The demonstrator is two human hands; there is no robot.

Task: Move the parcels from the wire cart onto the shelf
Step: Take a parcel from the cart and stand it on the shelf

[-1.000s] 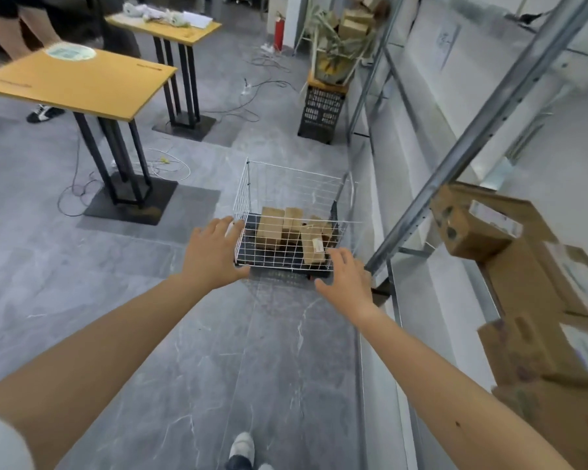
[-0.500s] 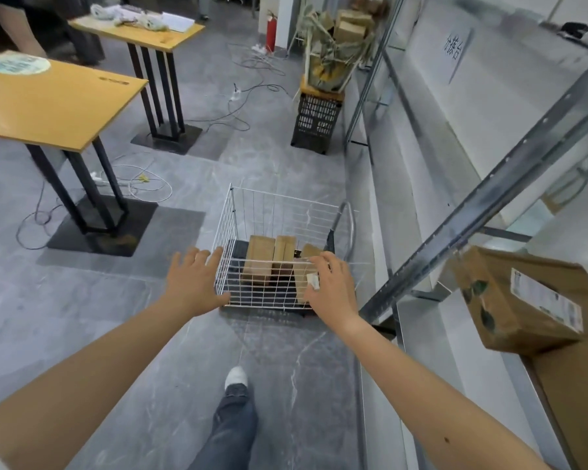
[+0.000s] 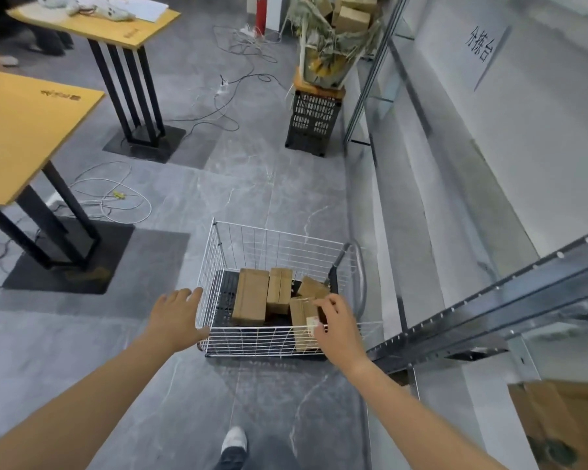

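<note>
The white wire cart [image 3: 214, 262] stands on the floor ahead of me, beside the metal shelf [image 3: 489, 310] on the right. Several brown cardboard parcels lie in it: a long one [image 3: 250, 296] at the left, one [image 3: 279, 288] next to it, and a tilted one [image 3: 309, 286] at the back right. My right hand [image 3: 338, 329] reaches over the front rim, its fingers and thumb curled round the front right parcel [image 3: 299, 320], which has a white label. My left hand [image 3: 177, 317] has straight fingers and rests at the cart's front left corner.
Another parcel [image 3: 564, 425] sits on the shelf at the lower right. Two yellow tables [image 3: 21, 130] stand at the left, with loose cables [image 3: 116, 198] on the floor. A black crate [image 3: 313, 120] holding a plant and boxes stands further ahead. My shoe [image 3: 233, 442] is below.
My right hand moved from the cart's front rim into the cart and onto the front right parcel. I stepped closer, and my left hand stayed at the left corner.
</note>
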